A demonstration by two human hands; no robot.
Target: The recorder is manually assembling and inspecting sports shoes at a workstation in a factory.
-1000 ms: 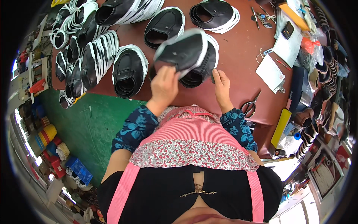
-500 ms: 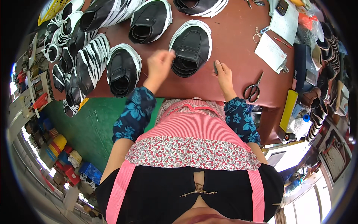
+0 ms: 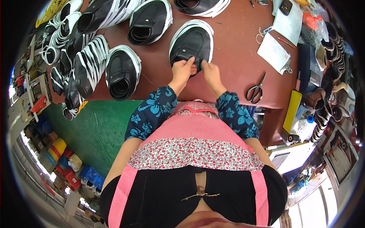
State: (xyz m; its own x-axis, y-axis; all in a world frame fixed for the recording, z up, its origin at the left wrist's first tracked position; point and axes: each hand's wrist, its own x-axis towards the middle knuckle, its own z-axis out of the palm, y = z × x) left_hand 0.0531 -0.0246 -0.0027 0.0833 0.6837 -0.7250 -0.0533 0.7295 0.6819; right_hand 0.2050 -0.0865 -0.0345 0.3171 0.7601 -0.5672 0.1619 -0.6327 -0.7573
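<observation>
On the red-brown tabletop in front of me lies a stack of black shoe uppers (image 3: 192, 41) with white zigzag edges. My left hand (image 3: 182, 73) is closed on the near, heel end of the top shoe upper, thumb above. Just right of that end, my right hand (image 3: 213, 77) has its fingers pinched together, slightly blurred by motion. What sits in that pinch, if anything, is hidden. Another stack of black uppers (image 3: 122, 70) lies to the left of my hands, and one more (image 3: 151, 21) stands farther back.
Long rows of black uppers (image 3: 90, 64) fill the table's left side. Black-handled scissors (image 3: 255, 91) lie right of my right hand. Beyond them are a clipboard with paper (image 3: 274, 53), a red pen (image 3: 286, 42) and a notebook (image 3: 288, 24). Shoes (image 3: 317, 99) are stacked at the far right.
My left hand has moved right and taken hold of the upper's heel end. My right hand, which held a small dark piece, has moved left to the same upper.
</observation>
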